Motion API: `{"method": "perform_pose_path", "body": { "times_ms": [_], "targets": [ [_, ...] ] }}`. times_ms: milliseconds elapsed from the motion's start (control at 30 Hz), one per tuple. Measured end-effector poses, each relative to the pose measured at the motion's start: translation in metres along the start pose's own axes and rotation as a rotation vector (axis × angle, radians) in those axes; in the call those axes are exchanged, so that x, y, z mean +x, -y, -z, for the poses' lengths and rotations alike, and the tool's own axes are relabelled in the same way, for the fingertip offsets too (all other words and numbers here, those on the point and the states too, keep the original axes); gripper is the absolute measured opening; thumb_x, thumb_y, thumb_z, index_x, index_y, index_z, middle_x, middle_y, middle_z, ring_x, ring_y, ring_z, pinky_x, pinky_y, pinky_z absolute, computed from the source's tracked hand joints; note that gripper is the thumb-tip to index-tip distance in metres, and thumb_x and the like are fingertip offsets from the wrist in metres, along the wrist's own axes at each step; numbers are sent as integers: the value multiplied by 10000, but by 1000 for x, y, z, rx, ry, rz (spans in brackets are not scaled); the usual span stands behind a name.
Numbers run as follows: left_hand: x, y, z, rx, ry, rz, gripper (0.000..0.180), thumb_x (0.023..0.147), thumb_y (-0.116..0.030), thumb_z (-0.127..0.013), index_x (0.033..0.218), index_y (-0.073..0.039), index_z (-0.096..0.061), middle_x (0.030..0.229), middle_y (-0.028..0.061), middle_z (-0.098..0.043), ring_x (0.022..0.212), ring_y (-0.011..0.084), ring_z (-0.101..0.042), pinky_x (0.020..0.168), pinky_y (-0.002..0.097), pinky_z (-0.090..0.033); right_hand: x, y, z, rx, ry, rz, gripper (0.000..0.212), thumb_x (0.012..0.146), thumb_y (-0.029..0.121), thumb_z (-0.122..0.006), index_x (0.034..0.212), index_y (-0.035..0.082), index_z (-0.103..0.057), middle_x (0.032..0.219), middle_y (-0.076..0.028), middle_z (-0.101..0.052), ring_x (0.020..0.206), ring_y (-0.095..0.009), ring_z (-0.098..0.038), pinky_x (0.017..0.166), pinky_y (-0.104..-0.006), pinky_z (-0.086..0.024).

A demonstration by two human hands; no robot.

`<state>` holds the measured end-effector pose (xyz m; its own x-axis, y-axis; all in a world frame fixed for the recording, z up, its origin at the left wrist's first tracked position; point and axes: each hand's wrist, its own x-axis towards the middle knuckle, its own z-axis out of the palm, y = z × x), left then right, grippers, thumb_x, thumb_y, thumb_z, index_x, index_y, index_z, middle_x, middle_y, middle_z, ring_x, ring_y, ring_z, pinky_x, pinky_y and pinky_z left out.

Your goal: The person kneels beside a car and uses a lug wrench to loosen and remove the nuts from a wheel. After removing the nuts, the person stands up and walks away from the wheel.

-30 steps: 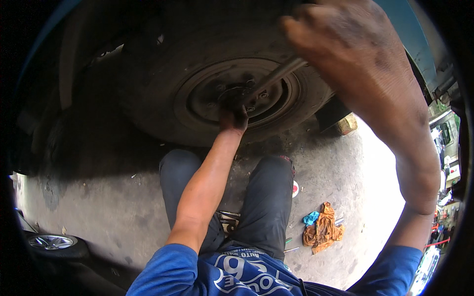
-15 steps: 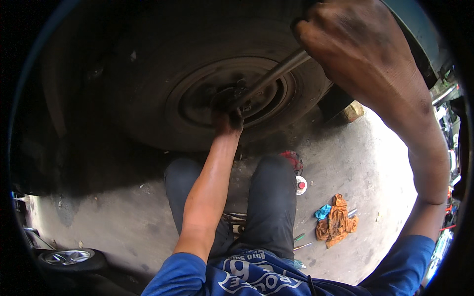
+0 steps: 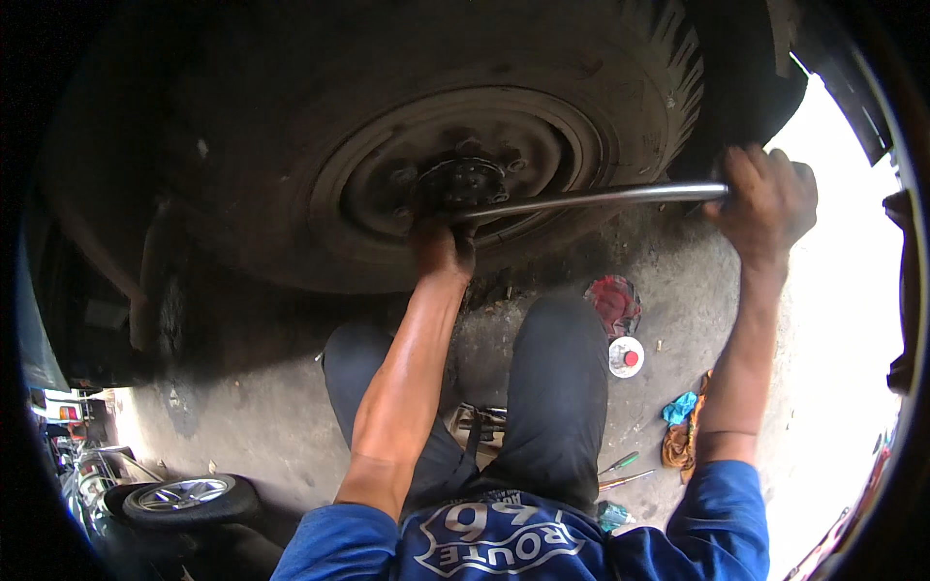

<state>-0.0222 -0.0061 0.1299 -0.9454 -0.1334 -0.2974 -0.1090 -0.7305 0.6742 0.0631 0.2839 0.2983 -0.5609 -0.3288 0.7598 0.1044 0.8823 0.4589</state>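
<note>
Below, lettered shirt [image 3: 499,537] (metal bar [image 3: 620,196] above).

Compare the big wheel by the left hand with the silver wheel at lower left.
The big wheel has a dull, dark rim; the silver wheel has bright spokes.
The big wheel stands upright; the silver wheel appears to lie flat.
The left hand is at the big wheel's hub; no hand touches the silver wheel.
Both have dark tyres.
</note>
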Motion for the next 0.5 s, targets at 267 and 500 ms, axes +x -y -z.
{"method": "perform_pose_path", "body": {
  "times_ms": [267, 500],
  "targets": [
    [-7, -10, 7, -122, 188, 115, 423, 1026, -395, -457, 1324, -97, -491, 1252, 77, -564, 1105, 193, -569, 875, 348, -534, 43, -9, 43, 88, 741, 17, 143, 678, 132, -765, 781, 70, -688, 725, -96, -646, 766, -239, -629, 710, -364, -509],
    [1, -7, 17, -174, 211, 148, 422, 1041, -405, -403, 1325, -106, -492, 1242, 61, -572, 1102, 201, -571, 908, 361, -522, 87, -12, 51, 73, 1279, 122, 149, 768, 89, -679, 884, 6, -721, 854, -223, -675, 759, -341, -666, 678, -392, -542]
  ]
}}
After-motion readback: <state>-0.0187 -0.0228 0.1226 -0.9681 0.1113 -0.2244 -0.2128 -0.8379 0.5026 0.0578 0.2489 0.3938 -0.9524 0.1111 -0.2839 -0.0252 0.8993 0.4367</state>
